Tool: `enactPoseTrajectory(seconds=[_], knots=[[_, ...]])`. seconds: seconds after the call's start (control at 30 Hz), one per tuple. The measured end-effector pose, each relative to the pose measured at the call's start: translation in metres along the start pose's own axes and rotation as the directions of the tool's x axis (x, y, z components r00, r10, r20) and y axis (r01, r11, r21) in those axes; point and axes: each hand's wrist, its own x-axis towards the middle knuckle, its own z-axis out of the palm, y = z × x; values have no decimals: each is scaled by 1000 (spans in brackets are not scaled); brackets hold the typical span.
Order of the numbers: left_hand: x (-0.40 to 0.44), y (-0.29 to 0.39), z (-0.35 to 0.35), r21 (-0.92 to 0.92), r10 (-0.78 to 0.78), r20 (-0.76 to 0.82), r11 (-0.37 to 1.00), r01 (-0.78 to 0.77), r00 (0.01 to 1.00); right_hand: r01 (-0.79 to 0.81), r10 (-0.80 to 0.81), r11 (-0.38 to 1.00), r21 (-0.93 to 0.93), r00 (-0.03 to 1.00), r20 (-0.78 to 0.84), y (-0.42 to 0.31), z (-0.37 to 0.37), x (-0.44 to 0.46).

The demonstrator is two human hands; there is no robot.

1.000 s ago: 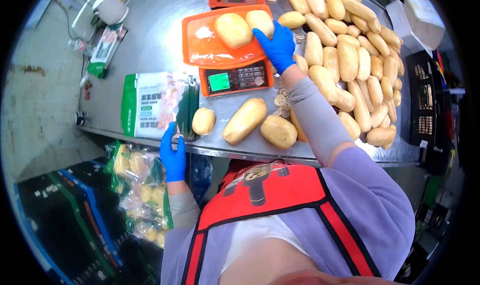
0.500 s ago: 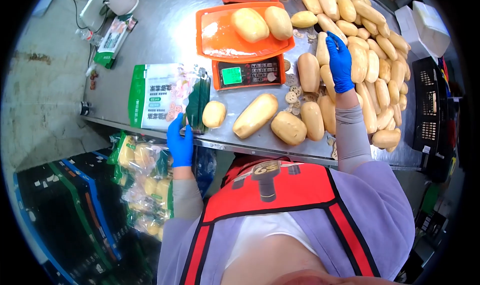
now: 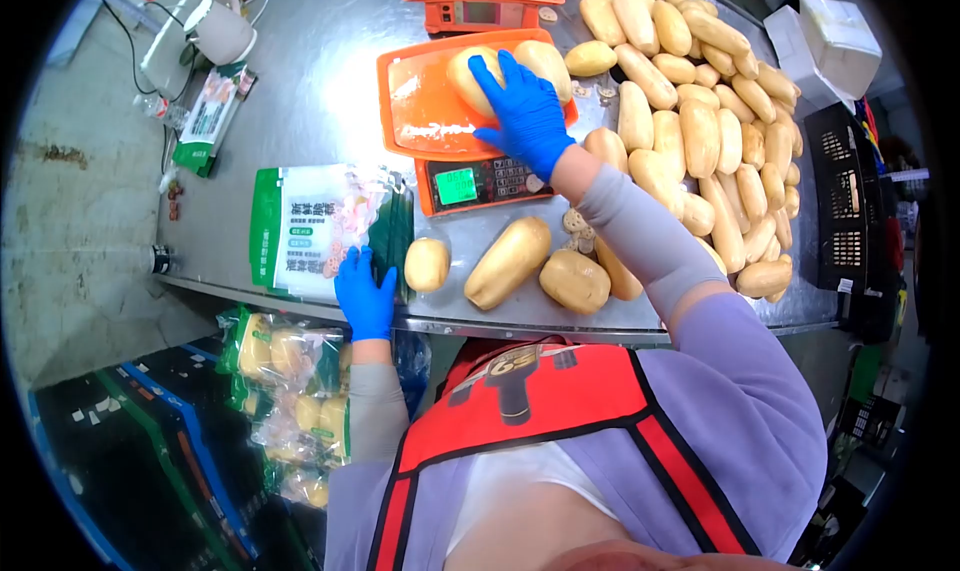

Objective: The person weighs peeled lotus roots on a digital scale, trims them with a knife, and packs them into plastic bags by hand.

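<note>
My right hand, in a blue glove, is over the orange scale tray, its spread fingers resting on a pale lotus root piece. Another root piece lies beside it on the tray. Below the tray, the scale's display glows green. My left hand, also blue-gloved, touches the lower edge of the green and white printed bags, fingers apart. Between the bags and the large pile, a small round piece, a long root and a thick one lie near the table's front edge.
A large pile of lotus roots covers the right side of the metal table. Behind stands a second orange scale. Filled bags are below the front edge at left. A black crate stands at right.
My right hand went from the tray to the pile, and is now back over the tray on a root piece. My left hand stays by the bags. The view has shifted slightly.
</note>
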Motion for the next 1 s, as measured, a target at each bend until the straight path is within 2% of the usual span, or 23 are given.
enactPoseTrajectory(seconds=[0.1, 0.17, 0.2, 0.23, 0.27, 0.3, 0.33, 0.37, 0.4, 0.43, 0.47, 0.5, 0.57, 0.63, 0.7, 0.73, 0.77, 0.83, 0.87, 0.9, 0.93, 0.97, 1.0], knots=[[-1, -10, 3, -76, 9, 14, 997, -8, 1000, -36, 37, 999, -2, 997, 61, 8, 10, 16], [1, -13, 4, -34, 28, 16, 999, -28, 999, -62, 60, 998, 28, 996, 63, 12, 6, 19], [3, -14, 7, -38, 28, 36, 999, -26, 999, -140, 125, 946, 293, 990, 67, 14, 4, 18], [3, -16, 7, -41, 26, 58, 999, -24, 998, -207, 187, 818, 536, 978, 93, 11, 3, 16], [1, -14, 8, -53, 25, -6, 998, -25, 1000, -200, 179, 818, 540, 980, 93, 5, 3, 14], [1, -15, 7, -52, 19, -14, 998, -20, 1000, -341, 200, 505, 793, 940, 277, -1, 3, 11], [0, -16, 6, -171, -61, -73, 984, 48, 995, -465, 142, 109, 879, 882, 449, -7, 1, 5], [-1, -16, 5, -293, -142, -121, 951, 101, 982, -546, 18, -292, 785, 818, 575, -13, -3, -2], [1, -23, 9, -504, -269, -39, 837, 213, 962, -550, -67, -532, 644, 785, 616, -29, -9, -8], [4, -23, 10, -534, -357, -39, 797, 283, 933, -524, -161, -725, 447, 760, 630, -49, -14, -12], [10, -21, 0, -593, -433, 90, 700, 398, 897, -571, -271, -743, 351, 735, 621, -56, -5, -19], [13, -20, -10, -626, -492, 225, 589, 512, 841, -617, -381, -747, 248, 703, 600, -63, 5, -27], [17, -34, -5, -593, -502, 237, 603, 533, 832, -643, -398, -728, 239, 680, 616, -95, 4, -35], [24, -37, -9, -565, -514, 232, 620, 544, 826, -762, -475, -620, 188, 555, 682, -114, 15, -44], [30, -29, -18, -788, -506, 406, 228, 572, 761, -809, -462, -538, 237, 518, 720, -136, 21, -47], [30, -41, -6, -811, -437, 356, 294, 506, 826, -840, -447, -475, 263, 487, 750, -144, 30, -48], [27, -52, 5, -806, -365, 314, 386, 449, 876, -836, -397, -452, 310, 500, 770, -152, 36, -51], [28, -25, -31, -732, -351, 372, 458, 504, 860, -847, -281, -261, 463, 526, 803, -161, 40, -53], [26, -30, -25, -736, -337, 370, 462, 494, 866, -821, -226, -151, 550, 570, 790, -162, 42, -56], [23, -42, -14, -755, -343, 276, 500, 423, 898, -815, -216, -156, 558, 580, 786, -164, 48, -61], [25, -49, -9, -768, -343, 176, 538, 346, 923, -680, -169, 27, 733, 720, 674, -164, 53, -64], [30, -54, -3, -772, -327, 170, 543, 332, 930, -495, -152, 221, 840, 834, 531, -162, 57, -67], [35, -50, -8, -867, -397, 150, 387, 313, 905, -384, -183, 492, 781, 832, 524, -161, 38, -64]])
